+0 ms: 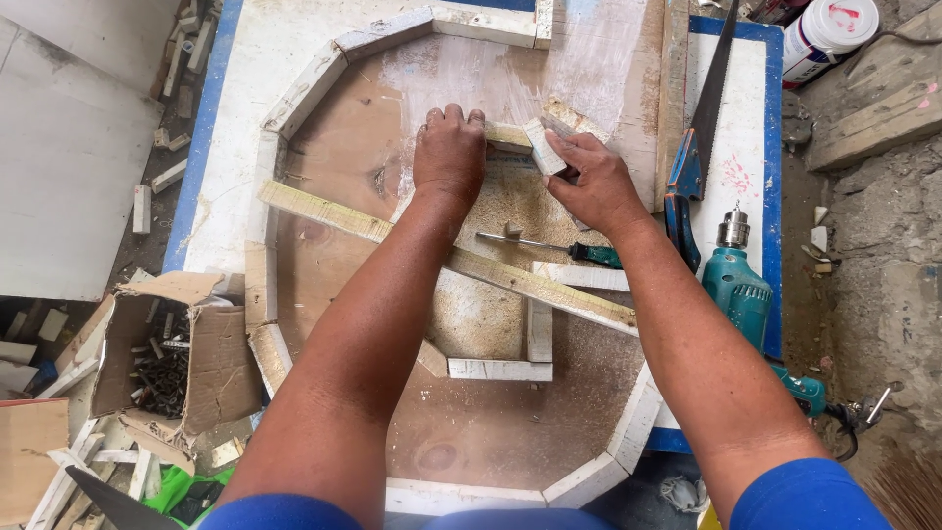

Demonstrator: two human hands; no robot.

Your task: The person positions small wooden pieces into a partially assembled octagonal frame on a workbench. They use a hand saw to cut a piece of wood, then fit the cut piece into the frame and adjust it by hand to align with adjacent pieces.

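Plywood board [334, 157], sawdust-strewn; left hand [449, 147] presses wood strip [507, 135], right hand [589, 182] grips white block [543, 147].

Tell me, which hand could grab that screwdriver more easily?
Probably the right hand: the screwdriver lies just below it, green handle toward that side. The left hand presses down on a wooden strip.

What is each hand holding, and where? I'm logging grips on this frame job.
Right hand pinches a short white wood block by its lower end; left hand presses flat on a wood strip.
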